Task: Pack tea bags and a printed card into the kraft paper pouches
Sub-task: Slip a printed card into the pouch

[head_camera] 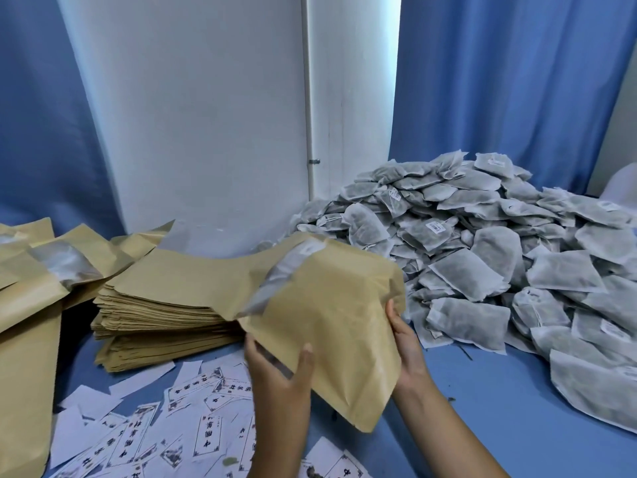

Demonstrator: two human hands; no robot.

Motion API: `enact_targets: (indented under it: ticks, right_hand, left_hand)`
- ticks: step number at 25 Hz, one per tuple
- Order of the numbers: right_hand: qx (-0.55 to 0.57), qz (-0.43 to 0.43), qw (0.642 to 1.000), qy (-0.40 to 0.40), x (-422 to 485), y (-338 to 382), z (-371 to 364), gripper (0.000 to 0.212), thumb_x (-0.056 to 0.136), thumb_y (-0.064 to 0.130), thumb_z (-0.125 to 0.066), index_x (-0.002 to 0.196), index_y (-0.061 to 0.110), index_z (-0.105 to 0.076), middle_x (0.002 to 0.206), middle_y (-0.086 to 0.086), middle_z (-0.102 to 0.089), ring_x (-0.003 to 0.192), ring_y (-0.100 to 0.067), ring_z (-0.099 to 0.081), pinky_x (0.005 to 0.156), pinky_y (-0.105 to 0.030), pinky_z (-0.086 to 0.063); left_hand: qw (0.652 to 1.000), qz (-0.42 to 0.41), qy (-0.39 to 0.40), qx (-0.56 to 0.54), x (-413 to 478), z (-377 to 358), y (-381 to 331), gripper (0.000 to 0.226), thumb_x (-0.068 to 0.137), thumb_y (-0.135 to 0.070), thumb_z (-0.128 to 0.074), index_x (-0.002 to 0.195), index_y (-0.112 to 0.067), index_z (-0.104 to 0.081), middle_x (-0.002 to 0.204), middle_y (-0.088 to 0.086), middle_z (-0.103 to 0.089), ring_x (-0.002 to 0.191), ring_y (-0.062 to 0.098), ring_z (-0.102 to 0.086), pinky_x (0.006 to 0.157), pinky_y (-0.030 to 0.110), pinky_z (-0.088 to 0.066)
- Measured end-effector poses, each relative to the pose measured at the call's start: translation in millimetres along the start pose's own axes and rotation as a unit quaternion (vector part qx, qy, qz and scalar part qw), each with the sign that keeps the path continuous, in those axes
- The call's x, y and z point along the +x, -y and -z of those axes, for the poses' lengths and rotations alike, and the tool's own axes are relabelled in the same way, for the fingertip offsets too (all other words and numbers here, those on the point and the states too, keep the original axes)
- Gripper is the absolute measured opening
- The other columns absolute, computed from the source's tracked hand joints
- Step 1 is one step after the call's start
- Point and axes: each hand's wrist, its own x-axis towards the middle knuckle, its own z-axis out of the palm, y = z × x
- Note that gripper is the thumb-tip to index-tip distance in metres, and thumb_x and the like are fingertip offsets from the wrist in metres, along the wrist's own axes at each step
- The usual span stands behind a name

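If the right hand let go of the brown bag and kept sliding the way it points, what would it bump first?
Probably the tea bag pile. The right hand points up and away along the kraft pouch, whose edge it holds; the nearest tea bags lie just beyond, though depth is unclear.

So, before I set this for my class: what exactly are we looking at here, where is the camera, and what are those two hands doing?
There is no machine here. A person wears a camera on the head, so this one picture looks forward and down at their own hands. The left hand and the right hand together hold a kraft paper pouch above a blue table. On the right lies a big heap of tea bags. On the left sits a stack of flat pouches, and printed cards lie scattered in front. Whether the held pouch is already filled cannot be told.
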Motion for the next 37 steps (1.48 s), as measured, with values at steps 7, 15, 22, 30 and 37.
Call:
enact_targets:
  ticks: [7,15,22,30,37]
  right_hand:
    - [-0.070,0.090,0.992,-0.045,14,-9,12,0.037,0.088,0.013,-0.054,0.124,0.004,-0.056,0.119,-0.014,-0.065,0.108,-0.023,-0.062,0.097,-0.034,-0.050]
    - [-0.188,0.047,0.948,-0.252,23,-21,39,0.008,0.085,-0.001,-0.064,0.079,-0.005,-0.059,0.077,-0.012,-0.065,0.071,-0.021,-0.062,0.074,-0.031,-0.056]
    - [-0.192,0.049,0.949,-0.247,19,-22,37,0.009,0.081,-0.003,-0.068,0.077,-0.006,-0.061,0.078,-0.014,-0.069,0.070,-0.023,-0.067,0.077,-0.035,-0.056]
    - [-0.249,0.051,0.939,-0.232,17,-26,33,0.008,0.080,-0.003,-0.070,0.074,-0.003,-0.064,0.069,-0.010,-0.071,0.058,-0.019,-0.067,0.054,-0.024,-0.057]
    - [-0.254,0.029,0.940,-0.227,15,-23,28,0.015,0.079,-0.001,-0.072,0.071,0.001,-0.059,0.064,-0.008,-0.068,0.056,-0.017,-0.065,0.059,-0.026,-0.058]
  left_hand:
    - [0.876,0.274,0.202,-0.341,-1,9,-8,0.046,0.069,-0.001,-0.070,0.113,0.005,-0.060,0.104,0.023,-0.069,0.086,0.030,-0.071,0.060,0.034,-0.058]
    - [0.963,0.254,0.047,-0.071,17,36,3,0.022,0.078,0.005,-0.072,0.099,0.003,-0.065,0.089,0.020,-0.071,0.080,0.033,-0.068,0.056,0.030,-0.049]
    - [0.974,0.224,0.026,-0.017,16,36,6,0.018,0.075,-0.005,-0.078,0.086,0.001,-0.064,0.078,0.014,-0.069,0.070,0.027,-0.064,0.055,0.028,-0.045]
    - [0.976,0.217,0.036,-0.007,19,36,11,0.019,0.075,-0.007,-0.079,0.083,-0.002,-0.062,0.081,0.014,-0.068,0.074,0.027,-0.064,0.067,0.034,-0.053]
    - [0.967,0.239,0.072,-0.052,23,40,13,0.021,0.072,0.009,-0.075,0.085,-0.003,-0.062,0.077,0.012,-0.070,0.067,0.026,-0.066,0.052,0.027,-0.050]
